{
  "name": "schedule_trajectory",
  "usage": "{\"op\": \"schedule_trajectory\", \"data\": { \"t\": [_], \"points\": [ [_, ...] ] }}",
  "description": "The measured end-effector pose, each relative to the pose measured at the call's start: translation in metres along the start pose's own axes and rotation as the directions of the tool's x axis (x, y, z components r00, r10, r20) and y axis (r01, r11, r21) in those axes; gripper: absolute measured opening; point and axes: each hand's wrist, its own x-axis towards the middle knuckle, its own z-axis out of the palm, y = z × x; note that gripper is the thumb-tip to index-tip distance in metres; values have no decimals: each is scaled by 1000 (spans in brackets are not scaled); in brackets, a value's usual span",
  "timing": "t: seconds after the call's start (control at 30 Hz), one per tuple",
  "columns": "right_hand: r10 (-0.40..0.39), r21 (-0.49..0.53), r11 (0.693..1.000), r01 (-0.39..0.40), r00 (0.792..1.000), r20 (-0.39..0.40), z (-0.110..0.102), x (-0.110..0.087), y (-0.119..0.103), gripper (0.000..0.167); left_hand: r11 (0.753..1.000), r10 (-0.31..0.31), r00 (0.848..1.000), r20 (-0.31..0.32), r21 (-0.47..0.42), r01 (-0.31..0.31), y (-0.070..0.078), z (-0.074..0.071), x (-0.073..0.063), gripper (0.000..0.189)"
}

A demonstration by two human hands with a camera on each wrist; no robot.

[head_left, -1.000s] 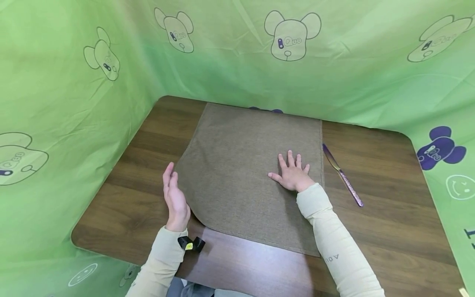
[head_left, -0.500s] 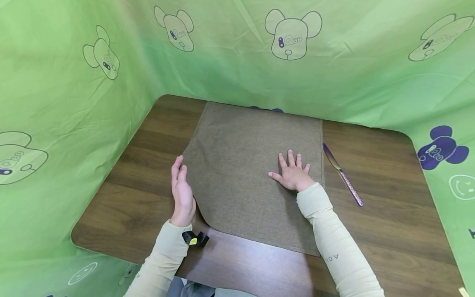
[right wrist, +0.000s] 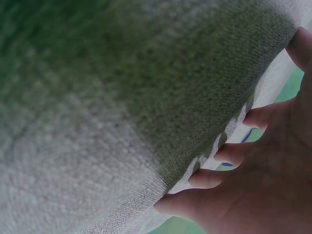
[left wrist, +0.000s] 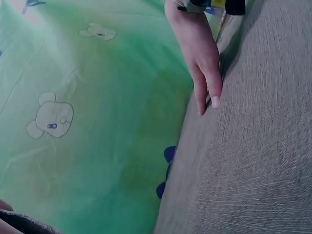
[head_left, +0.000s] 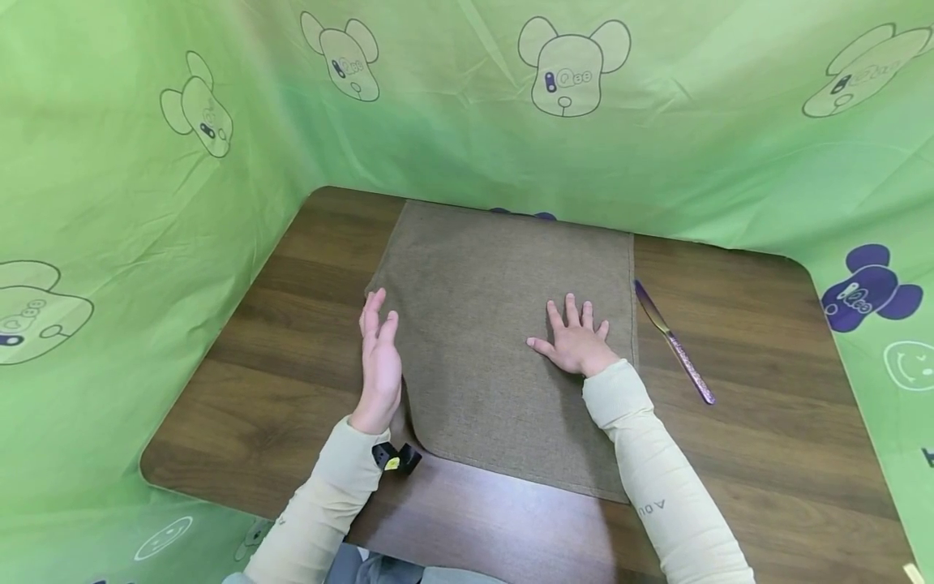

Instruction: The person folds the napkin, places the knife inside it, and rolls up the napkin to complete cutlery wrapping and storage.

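A grey-brown cloth with a stitched hem lies over the middle of the table. My left hand stands on edge at its left side, fingers straight, palm turned toward the cloth; the cloth's left edge bends inward by the hand and looks slightly raised there. Farther right, my right hand rests palm down on the cloth with its fingers spread. In the right wrist view the right hand's fingertips touch the woven fabric. Neither hand grips anything.
Just beyond the cloth's right edge lies a table knife with a purple patterned handle. Brown wooden table shows around the cloth. A green printed curtain encloses the table at the back and sides.
My left hand has slid to the right and a little forward, and the cloth's left edge has shifted inward with it. The right hand has stayed in place.
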Motion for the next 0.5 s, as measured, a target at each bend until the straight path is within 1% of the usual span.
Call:
{"op": "schedule_trajectory", "data": {
  "t": [0.07,0.13,0.37,0.5],
  "points": [
    [1,0,1000,-1,1000,1,0,0,0,85,998,2,1000,22,57,-3,1,3,1,49],
    [1,1,1000,-1,1000,0,0,0,0,85,996,3,999,41,88,-7,1,5,3,49],
    [-3,4,1000,3,1000,-6,-1,-1,1,85,990,13,997,77,140,-24,3,16,8,48],
    [-4,11,1000,4,1000,-8,-1,-1,1,85,979,2,992,124,202,-27,4,21,12,50]
  ]
}}
